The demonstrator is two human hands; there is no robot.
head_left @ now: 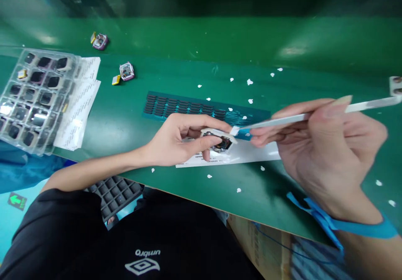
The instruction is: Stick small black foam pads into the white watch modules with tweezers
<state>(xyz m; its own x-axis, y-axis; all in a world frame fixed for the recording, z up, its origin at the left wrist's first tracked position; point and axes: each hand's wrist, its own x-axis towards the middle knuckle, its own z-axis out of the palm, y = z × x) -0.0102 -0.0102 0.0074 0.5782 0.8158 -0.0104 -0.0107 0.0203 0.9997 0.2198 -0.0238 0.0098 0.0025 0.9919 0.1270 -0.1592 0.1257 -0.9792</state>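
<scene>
Writing: "umbro" with its diamond logo on black shirt [147, 261] (reads mirrored); label print too small to read
Left hand [176, 142]: pinching small square device [220, 142] over white label strip [251, 154] on green table [188, 83]
Right hand [320, 146]: gripping tweezers [282, 121] — tips at device, holding blue tab [243, 134]
Loose devices: two — far left [127, 71]
Trays: one clear [31, 96], one dark [117, 194]
Wrist: blue strap [345, 225]

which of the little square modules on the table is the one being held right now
The white-framed module at centre, pinched in the left hand while the right hand brings tweezers to it. The two purple-edged modules lie untouched farther back.
</scene>
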